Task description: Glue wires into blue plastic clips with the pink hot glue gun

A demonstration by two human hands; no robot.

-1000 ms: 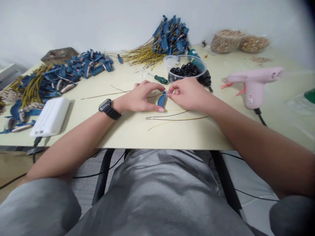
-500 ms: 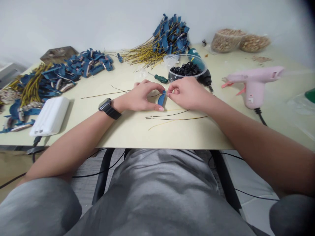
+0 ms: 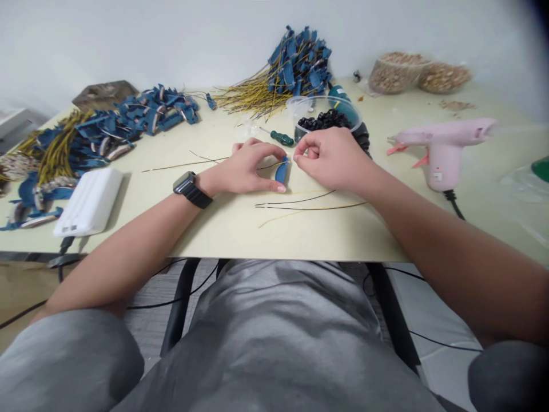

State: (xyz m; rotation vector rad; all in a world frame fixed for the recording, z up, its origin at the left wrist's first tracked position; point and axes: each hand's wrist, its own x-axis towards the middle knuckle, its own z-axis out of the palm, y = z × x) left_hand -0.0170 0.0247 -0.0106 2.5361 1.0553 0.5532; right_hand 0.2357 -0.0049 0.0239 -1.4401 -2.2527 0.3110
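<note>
Blue leaf [image 3: 281, 171] pinched in left hand [image 3: 244, 169]

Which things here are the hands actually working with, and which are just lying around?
In hand: left hand pinching a blue piece; right hand close beside its tip; loose wires just in front.
Lying about: glue gun, screwdriver, bowl of black bits, white box, blue piles.

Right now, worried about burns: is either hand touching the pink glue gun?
No, the pink glue gun stands apart, right of the right hand.
</note>
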